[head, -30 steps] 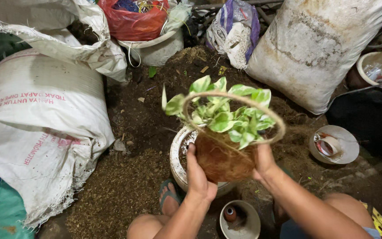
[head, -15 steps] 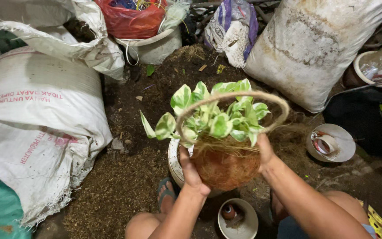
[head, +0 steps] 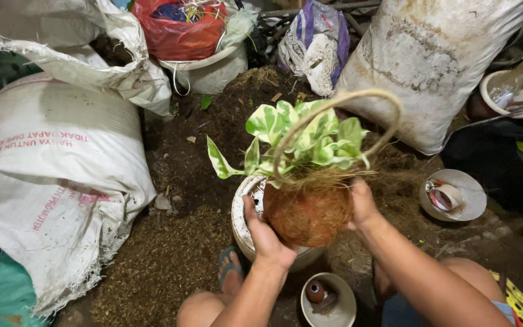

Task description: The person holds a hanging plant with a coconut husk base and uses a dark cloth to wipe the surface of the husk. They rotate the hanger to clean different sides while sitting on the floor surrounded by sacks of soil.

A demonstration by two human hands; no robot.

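Two hands hold round brown fibre pot (head: 307, 213) in middle of frame. Left hand (head: 266, 232) grips its left side, right hand (head: 363, 204) grips its right side. Green-and-white leafy plant (head: 298, 140) grows from pot, looped handle (head: 358, 109) arches over leaves. White pot (head: 243, 221) sits just under it. Big white sack (head: 49, 175) at left, another sack (head: 431, 60) at upper right, small white bowl (head: 329, 300) at bottom.
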